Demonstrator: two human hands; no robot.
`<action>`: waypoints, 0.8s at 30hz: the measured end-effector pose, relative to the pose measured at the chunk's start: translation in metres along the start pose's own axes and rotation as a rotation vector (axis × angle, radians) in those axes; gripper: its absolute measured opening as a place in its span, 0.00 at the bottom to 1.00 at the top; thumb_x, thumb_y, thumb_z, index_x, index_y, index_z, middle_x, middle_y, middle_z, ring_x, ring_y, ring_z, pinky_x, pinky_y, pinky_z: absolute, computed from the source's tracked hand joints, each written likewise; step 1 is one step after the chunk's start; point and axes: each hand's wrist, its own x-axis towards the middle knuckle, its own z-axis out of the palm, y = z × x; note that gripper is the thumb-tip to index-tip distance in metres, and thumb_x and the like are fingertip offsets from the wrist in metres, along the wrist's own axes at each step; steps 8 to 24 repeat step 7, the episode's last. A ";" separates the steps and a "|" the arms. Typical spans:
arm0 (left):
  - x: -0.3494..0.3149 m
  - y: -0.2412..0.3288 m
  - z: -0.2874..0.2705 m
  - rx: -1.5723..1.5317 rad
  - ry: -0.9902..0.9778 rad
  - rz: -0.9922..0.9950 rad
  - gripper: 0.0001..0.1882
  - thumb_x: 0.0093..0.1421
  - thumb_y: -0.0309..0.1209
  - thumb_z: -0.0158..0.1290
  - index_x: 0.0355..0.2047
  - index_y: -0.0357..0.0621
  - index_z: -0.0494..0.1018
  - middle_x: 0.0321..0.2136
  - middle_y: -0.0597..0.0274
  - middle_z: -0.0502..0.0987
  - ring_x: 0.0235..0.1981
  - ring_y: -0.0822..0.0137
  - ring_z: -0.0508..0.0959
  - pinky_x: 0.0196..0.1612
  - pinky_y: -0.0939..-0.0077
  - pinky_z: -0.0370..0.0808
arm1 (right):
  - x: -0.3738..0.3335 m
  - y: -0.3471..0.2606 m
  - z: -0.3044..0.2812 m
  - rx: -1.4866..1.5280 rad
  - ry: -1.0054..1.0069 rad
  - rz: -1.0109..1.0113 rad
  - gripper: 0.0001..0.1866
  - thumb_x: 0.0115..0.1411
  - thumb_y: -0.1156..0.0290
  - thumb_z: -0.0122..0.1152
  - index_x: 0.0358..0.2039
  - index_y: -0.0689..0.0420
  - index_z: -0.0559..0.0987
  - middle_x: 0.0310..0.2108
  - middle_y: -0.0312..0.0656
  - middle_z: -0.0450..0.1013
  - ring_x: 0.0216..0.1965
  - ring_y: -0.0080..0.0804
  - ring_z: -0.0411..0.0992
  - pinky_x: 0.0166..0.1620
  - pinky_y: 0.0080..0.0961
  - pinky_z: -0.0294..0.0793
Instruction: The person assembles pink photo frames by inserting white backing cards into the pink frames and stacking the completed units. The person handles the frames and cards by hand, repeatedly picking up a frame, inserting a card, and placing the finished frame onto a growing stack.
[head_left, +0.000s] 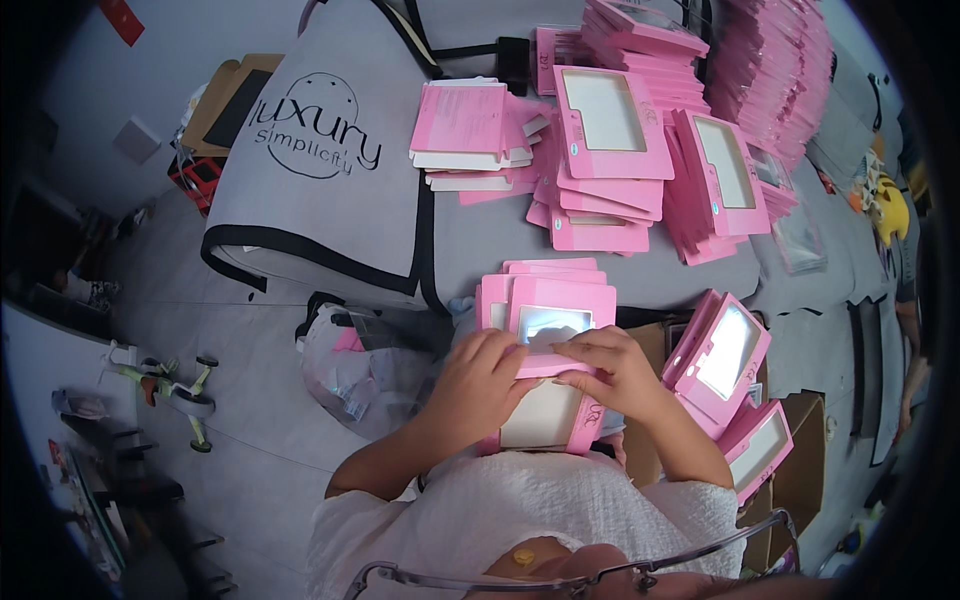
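Observation:
Over my lap, both hands grip the near edge of a pink window box [562, 300] with a clear, shiny window. My left hand [478, 382] closes on its left corner, fingers on top. My right hand [618, 372] pinches the right part of the same edge, thumb underneath. Beneath lies another pink box [586, 428] with a pale window area, resting on my lap. More pink boxes [490, 290] show just behind the held one. Whether the held box's end flap is folded is hidden by my fingers.
On the grey sofa, pink window cartons [612, 165] are piled beside a stack of pink and white cards [460, 120]. Boxes [728, 350] fill a brown cardboard carton [800, 480] at my right. A clear plastic bag [365, 375] lies left; a child's tricycle [185, 395] stands farther off.

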 end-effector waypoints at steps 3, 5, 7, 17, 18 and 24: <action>-0.004 0.000 0.005 0.018 -0.105 -0.015 0.19 0.50 0.38 0.60 0.40 0.42 0.72 0.33 0.58 0.71 0.37 0.58 0.71 0.43 0.63 0.69 | -0.003 -0.002 -0.005 0.009 -0.067 0.017 0.20 0.44 0.65 0.71 0.38 0.59 0.81 0.28 0.42 0.75 0.31 0.39 0.72 0.36 0.30 0.69; -0.007 -0.001 0.006 -0.010 -0.180 -0.048 0.19 0.50 0.38 0.60 0.40 0.42 0.72 0.34 0.58 0.72 0.37 0.57 0.71 0.43 0.64 0.69 | -0.005 -0.005 -0.007 -0.028 -0.079 0.010 0.18 0.45 0.63 0.70 0.37 0.57 0.81 0.27 0.41 0.75 0.29 0.40 0.73 0.36 0.31 0.69; -0.010 -0.003 0.009 -0.017 -0.221 -0.072 0.21 0.50 0.39 0.60 0.42 0.43 0.71 0.34 0.59 0.72 0.37 0.57 0.71 0.44 0.64 0.68 | -0.007 -0.014 -0.014 -0.084 -0.129 0.037 0.16 0.48 0.62 0.68 0.37 0.55 0.82 0.27 0.41 0.75 0.28 0.40 0.73 0.35 0.32 0.69; -0.010 -0.003 0.009 -0.017 -0.221 -0.072 0.21 0.50 0.39 0.60 0.42 0.43 0.71 0.34 0.59 0.72 0.37 0.57 0.71 0.44 0.64 0.68 | -0.007 -0.014 -0.014 -0.084 -0.129 0.037 0.16 0.48 0.62 0.68 0.37 0.55 0.82 0.27 0.41 0.75 0.28 0.40 0.73 0.35 0.32 0.69; -0.010 -0.003 0.009 -0.017 -0.221 -0.072 0.21 0.50 0.39 0.60 0.42 0.43 0.71 0.34 0.59 0.72 0.37 0.57 0.71 0.44 0.64 0.68 | -0.007 -0.014 -0.014 -0.084 -0.129 0.037 0.16 0.48 0.62 0.68 0.37 0.55 0.82 0.27 0.41 0.75 0.28 0.40 0.73 0.35 0.32 0.69; -0.010 -0.003 0.009 -0.017 -0.221 -0.072 0.21 0.50 0.39 0.60 0.42 0.43 0.71 0.34 0.59 0.72 0.37 0.57 0.71 0.44 0.64 0.68 | -0.007 -0.014 -0.014 -0.084 -0.129 0.037 0.16 0.48 0.62 0.68 0.37 0.55 0.82 0.27 0.41 0.75 0.28 0.40 0.73 0.35 0.32 0.69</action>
